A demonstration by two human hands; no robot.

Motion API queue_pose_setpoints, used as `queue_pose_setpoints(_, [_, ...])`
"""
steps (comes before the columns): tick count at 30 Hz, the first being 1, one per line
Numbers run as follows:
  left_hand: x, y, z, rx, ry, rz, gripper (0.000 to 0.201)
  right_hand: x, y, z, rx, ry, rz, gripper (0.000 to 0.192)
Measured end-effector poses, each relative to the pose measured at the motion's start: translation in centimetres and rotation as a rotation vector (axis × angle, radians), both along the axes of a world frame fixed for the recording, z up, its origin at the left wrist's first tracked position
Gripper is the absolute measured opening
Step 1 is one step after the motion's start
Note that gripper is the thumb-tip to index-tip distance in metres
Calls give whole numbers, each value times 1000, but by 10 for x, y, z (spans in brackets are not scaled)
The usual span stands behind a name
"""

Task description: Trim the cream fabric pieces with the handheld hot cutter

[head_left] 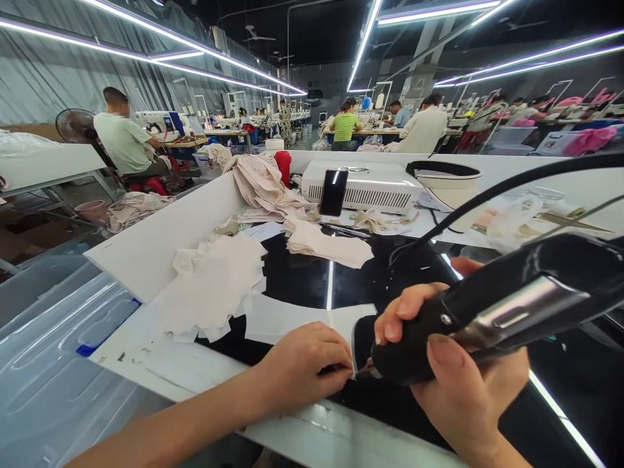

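Observation:
My right hand [463, 383] is wrapped round a black corded hand tool [511, 305] with a long silver lever along its side. The tool's narrow tip [368, 370] points left and down, close to the fingertips of my left hand [312, 361]. Those fingers are closed in a pinch on the right end of a pale, curved fabric piece [287, 318], which lies on the black glossy tabletop [302, 283]. The tool's front partly hides where tip and fabric meet.
Cream fabric pieces [214, 279] lie stacked on the left, with a smaller stack [331, 244] behind. A phone [334, 193] leans against a white vented box [361, 185]. A black cable [517, 175] arches over the right side. Co-workers sit at sewing machines farther off.

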State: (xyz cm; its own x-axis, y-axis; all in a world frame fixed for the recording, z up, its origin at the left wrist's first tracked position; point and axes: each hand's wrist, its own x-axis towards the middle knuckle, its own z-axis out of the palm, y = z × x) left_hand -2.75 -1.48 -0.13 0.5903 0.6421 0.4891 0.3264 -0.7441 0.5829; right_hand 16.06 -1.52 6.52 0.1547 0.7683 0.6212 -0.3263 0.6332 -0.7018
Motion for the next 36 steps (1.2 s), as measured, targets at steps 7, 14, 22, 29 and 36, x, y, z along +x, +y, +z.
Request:
queue_pose_setpoints(7, [2, 0, -3, -11, 26, 2, 11, 1, 0, -1, 5, -17, -20, 56])
queue_pose_setpoints(14, [4, 2, 12, -100, 190, 18, 22, 3, -2, 2, 18, -30, -43, 53])
queue_pose_setpoints(22, [10, 6, 10, 46, 302, 49, 9, 2, -1, 7, -57, 15, -71, 57])
queue_pose_setpoints(29, [10, 10, 1, 251, 330, -22, 12, 1, -3, 9, -138, 59, -101, 62])
queue_pose_setpoints(36, [1, 11, 4, 312, 345, -72, 16, -1, -4, 13, -161, 72, -113, 64])
